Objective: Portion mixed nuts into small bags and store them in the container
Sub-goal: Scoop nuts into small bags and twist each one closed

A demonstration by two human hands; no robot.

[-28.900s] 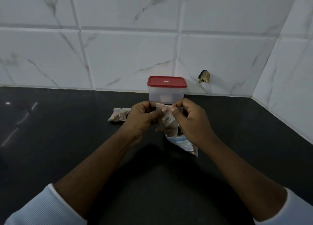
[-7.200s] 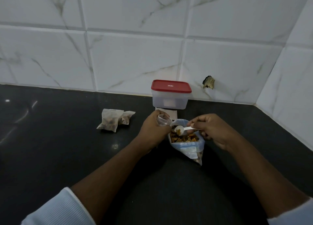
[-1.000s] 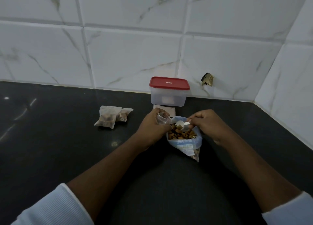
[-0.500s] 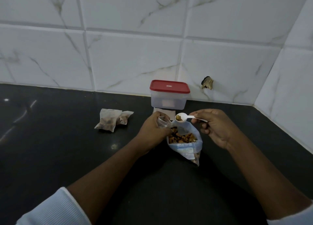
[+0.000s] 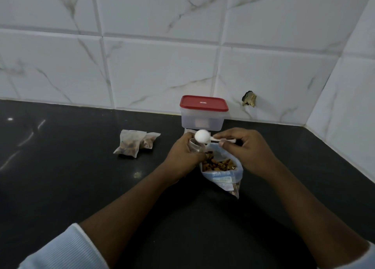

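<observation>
Flipped since half a second ago: your white plastic spoon (image 5: 205,137) is bowl-down over the small clear bag (image 5: 195,148). Two filled small bags (image 5: 138,144) lie left. Your left hand (image 5: 185,154) grips the small clear bag. The red-lidded clear container (image 5: 203,114) stands behind, lid on. Your right hand (image 5: 244,152) pinches the spoon handle above the large open nut bag (image 5: 222,172).

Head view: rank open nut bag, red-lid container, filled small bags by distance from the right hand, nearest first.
1. Open nut bag, directly under the right hand holding the spoon.
2. Red-lid container, behind it against the wall.
3. Filled small bags, far left on the counter, beyond the left hand.
</observation>
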